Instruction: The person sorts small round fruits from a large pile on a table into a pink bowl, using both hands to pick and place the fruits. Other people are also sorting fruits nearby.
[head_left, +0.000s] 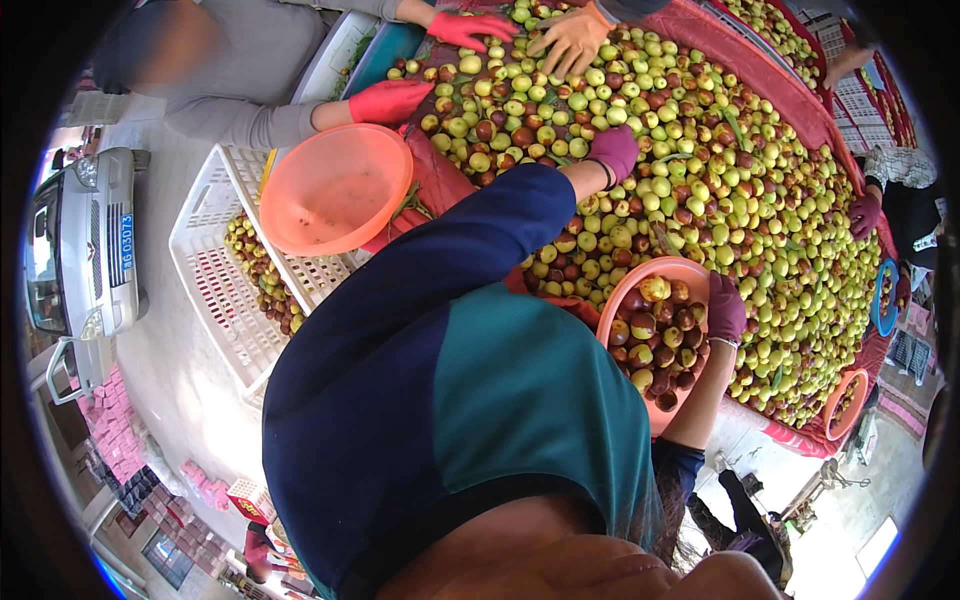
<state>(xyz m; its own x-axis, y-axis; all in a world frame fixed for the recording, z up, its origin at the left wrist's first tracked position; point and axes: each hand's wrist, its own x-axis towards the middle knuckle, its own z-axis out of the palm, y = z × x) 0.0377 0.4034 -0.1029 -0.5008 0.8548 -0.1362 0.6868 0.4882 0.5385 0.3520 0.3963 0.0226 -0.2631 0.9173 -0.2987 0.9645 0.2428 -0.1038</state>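
A broad heap of green and red-brown jujubes (780, 247) lies before me on red cloth (795, 112). My left hand (615, 155), in a purple glove, reaches into the heap; its fingertips are partly hidden, so I cannot tell whether it holds fruit. At the near edge, my right hand (726, 309), also gloved in purple, grips the rim of an orange plastic basin (616, 300). Mostly red-brown jujubes (656, 337) fill part of that basin. It tilts against my chest, with its lower side hidden.
An empty orange basin (330, 191) rests on white plastic crates (217, 300) at left, one holding jujubes. Across from me a co-worker's red gloves (390, 101) and another's orange glove (574, 41) touch the heap's far side. Blue (886, 296) and orange (846, 405) basins stand at right.
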